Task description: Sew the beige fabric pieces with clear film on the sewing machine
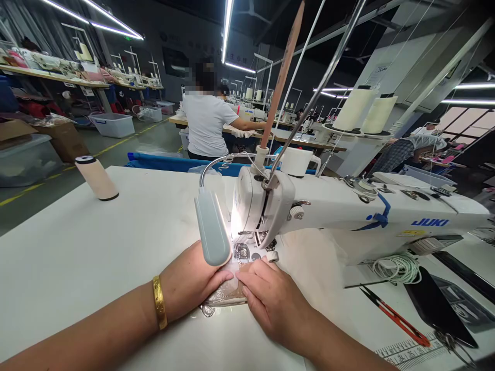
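A piece of sheer beige fabric [226, 296] lies under the needle area of a white sewing machine [317, 201]. My left hand [189, 278], with a gold bracelet at the wrist, presses its thumb onto the left side of the cloth; its other fingers are mostly hidden behind the grey lamp head [212, 226]. From the right, my right hand [276, 296] pinches the fabric close to the presser foot, fingers bent together. The needle itself cannot be made out. More pale sheer cloth [309, 260] spreads right of the needle area.
A peach thread cone [96, 179] stands at the table's far left. Right of the machine bed lie red-handled tweezers [394, 314], a coil of pale cord [397, 268] and a black phone-like slab [436, 304]. A white mug [297, 162] sits behind the machine head. A co-worker [209, 121] is beyond.
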Available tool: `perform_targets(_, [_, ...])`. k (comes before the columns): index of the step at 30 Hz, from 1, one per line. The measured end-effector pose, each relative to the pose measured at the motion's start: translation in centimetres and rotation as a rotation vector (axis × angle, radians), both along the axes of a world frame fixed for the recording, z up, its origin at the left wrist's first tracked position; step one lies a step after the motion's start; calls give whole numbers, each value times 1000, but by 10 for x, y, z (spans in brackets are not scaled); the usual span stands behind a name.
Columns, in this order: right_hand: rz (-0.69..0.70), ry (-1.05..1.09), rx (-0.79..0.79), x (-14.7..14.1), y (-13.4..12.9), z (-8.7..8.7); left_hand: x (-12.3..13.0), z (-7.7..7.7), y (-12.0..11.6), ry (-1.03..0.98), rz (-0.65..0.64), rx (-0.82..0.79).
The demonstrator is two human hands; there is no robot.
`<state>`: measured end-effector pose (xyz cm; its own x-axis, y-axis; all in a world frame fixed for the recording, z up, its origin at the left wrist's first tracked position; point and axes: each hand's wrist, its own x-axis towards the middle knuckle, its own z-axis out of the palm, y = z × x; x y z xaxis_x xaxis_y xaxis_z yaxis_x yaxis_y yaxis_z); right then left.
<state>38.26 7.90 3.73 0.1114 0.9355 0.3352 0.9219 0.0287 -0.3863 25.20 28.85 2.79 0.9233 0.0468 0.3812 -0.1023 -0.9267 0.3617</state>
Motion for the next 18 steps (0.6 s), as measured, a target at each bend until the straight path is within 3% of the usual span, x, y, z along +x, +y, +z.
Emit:
perform_targets(10, [-16,-18,13,-1,1,-4,0,15,-2,141,5,54])
perform_targets(18, [-18,-22,-24,-2,0,-1,0,16,-2,66,-30,114])
